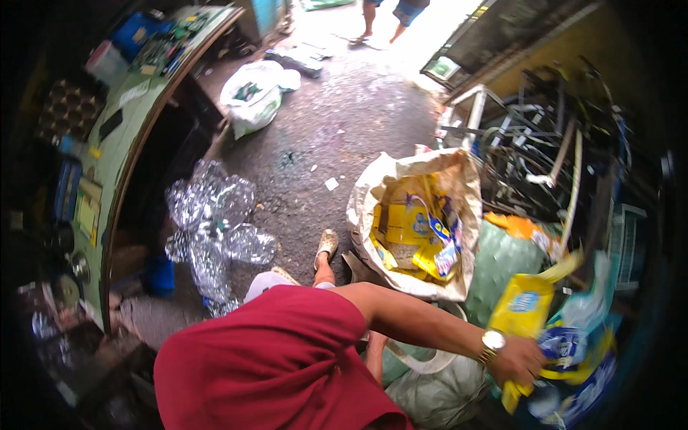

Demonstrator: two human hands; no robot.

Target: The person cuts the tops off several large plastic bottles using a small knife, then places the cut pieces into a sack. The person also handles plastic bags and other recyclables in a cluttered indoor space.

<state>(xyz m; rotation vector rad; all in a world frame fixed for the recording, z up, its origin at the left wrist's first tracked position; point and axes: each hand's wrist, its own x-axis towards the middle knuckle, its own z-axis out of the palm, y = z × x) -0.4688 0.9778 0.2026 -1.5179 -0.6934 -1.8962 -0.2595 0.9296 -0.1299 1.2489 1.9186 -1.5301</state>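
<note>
My left hand [518, 359], with a gold watch [490, 344] on the wrist, reaches across my body to the right. It is closed around a yellow plastic package [521, 306]; part of the yellow film sticks out below the fingers. Beside that hand lie blue and yellow plastic wrappers [561, 346]. What looks like my right forearm [376, 355] shows below the left arm, its hand hidden. Before me stands an open woven sack [365, 215], holding yellow printed packaging [411, 223] and smaller wrappers.
Clear plastic bottles [215, 215] lie left of my feet. A white bag [258, 113] stands farther off. Along the left runs a green workbench [129, 115] with circuit boards [166, 45]. Tangled metal scrap [537, 140] fills the right. A person's legs [398, 16] appear at the doorway.
</note>
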